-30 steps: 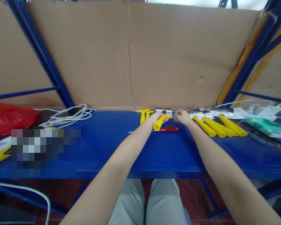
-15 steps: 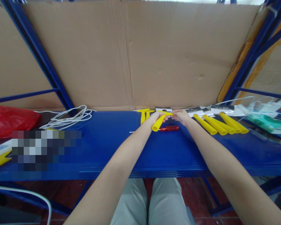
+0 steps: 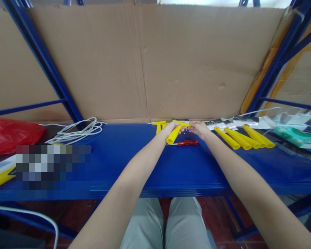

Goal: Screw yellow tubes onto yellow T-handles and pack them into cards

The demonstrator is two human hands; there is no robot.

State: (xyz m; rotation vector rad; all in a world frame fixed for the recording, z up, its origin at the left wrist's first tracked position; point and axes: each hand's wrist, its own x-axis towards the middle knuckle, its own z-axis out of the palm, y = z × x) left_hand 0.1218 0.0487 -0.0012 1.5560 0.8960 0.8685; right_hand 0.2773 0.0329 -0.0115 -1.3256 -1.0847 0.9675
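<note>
The held T-shaped tool [image 3: 173, 135] is plain yellow; so are the loose handles [image 3: 237, 138]; the screwdriver handle [image 3: 188, 143] red; the bench [image 3: 197, 166] blue; the plastic bag [image 3: 15, 135] red; the cardboard [image 3: 93, 62] brown.

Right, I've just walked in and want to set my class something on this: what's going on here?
A person is working with two bare hands at a blue table. The left hand holds a yellow T-shaped handle, and the right hand is at one end of its crossbar; its exact grip is too small to tell. A red-handled screwdriver lies on the near side of them, and several tapered yellow tubes lie to the right.
</note>
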